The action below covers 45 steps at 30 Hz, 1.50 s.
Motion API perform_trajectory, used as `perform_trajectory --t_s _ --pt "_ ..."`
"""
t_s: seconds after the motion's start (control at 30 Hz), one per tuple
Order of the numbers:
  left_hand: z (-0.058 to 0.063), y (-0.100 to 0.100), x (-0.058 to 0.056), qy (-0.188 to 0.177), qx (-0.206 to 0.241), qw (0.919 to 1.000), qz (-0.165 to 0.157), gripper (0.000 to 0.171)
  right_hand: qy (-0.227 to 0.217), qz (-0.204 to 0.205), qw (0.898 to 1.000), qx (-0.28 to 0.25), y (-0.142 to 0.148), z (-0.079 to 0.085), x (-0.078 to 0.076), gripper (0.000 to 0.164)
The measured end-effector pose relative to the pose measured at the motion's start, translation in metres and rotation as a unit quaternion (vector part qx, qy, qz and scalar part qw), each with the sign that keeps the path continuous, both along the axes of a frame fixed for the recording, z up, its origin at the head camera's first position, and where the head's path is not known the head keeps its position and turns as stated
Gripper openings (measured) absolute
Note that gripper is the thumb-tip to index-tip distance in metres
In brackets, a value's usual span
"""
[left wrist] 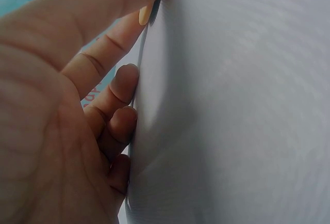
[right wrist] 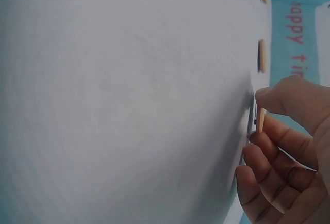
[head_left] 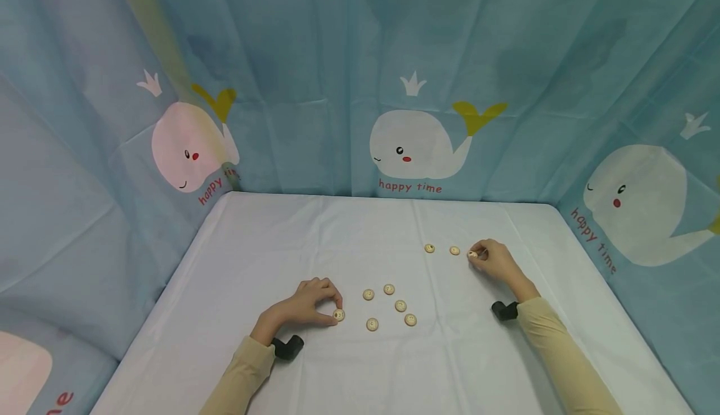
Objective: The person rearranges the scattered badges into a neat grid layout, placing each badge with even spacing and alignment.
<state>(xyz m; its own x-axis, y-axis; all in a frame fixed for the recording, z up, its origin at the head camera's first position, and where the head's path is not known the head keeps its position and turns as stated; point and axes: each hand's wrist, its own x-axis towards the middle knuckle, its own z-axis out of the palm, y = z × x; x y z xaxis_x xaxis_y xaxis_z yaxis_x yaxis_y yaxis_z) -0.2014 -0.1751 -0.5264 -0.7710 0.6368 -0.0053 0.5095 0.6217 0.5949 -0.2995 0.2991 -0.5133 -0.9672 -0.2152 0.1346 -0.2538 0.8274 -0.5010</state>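
My left hand pinches a small round wooden disc between thumb and forefinger, low over the white cloth at centre left. In the left wrist view only the disc's pale edge shows near the fingertips; the other fingers curl against the cloth. Farther back on the right, my right hand holds another wooden disc by its rim. That disc appears edge-on between thumb and forefinger in the right wrist view. Two similar discs, one of them the nearer disc, lie in a row left of it.
Between the hands several more wooden discs with dark markings are scattered on the white-covered table. A blue curtain printed with whales stands along the back and sides. Each wrist carries a black camera mount.
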Motion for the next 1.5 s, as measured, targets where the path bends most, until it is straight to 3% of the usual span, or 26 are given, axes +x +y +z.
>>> perform_trajectory --t_s 0.63,1.2,1.5 --pt "0.001 0.0 0.0 -0.011 -0.002 0.9999 0.001 0.022 0.003 -0.03 1.0 0.002 0.013 -0.002 -0.01 0.019" --pt "0.0 0.0 0.0 -0.008 -0.002 1.0 0.001 0.022 -0.001 -0.032 0.999 -0.012 0.015 -0.002 -0.01 0.024" --pt "-0.003 0.0 0.0 0.009 -0.009 0.9999 0.0 0.023 0.008 -0.04 0.999 -0.016 0.018 -0.009 -0.006 0.027"
